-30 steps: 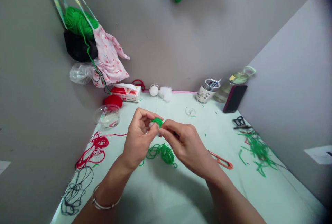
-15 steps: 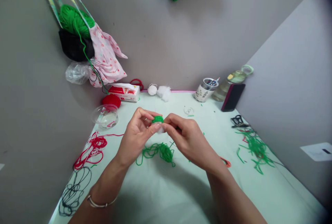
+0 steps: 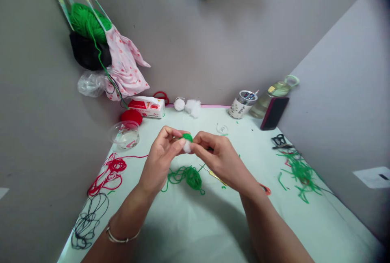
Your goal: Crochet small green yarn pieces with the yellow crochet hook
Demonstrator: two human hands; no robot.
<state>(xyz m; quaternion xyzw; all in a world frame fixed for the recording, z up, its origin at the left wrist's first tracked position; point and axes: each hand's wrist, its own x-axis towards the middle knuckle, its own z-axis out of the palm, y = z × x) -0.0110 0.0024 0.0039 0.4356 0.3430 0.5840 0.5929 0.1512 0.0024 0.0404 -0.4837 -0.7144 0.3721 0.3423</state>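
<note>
Between my two hands, above the middle of the table, is a small green crocheted piece (image 3: 188,137) with white stuffing (image 3: 187,147) showing at its lower side. My left hand (image 3: 166,149) pinches it from the left with thumb and fingers. From the right, my right hand (image 3: 213,151) grips its edge, with the thumb near the stuffing and the other fingers curled and partly hidden. Below the hands lies a small bundle of green yarn (image 3: 193,177) with loose loops. A crochet hook with a yellow handle (image 3: 217,177) rests on the table beneath my right hand.
Red yarn (image 3: 116,164) and dark cord (image 3: 88,222) lie at the left edge. Behind stand a clear tub (image 3: 124,135), a tissue pack (image 3: 148,107), white stuffing (image 3: 193,108) and a pen tin (image 3: 242,104). A phone (image 3: 274,113) and green yarn scraps (image 3: 303,175) are on the right.
The green piece has tilted between my fingers, and more white stuffing shows under it. My right hand has shifted slightly, and more of the yellow hook handle is visible.
</note>
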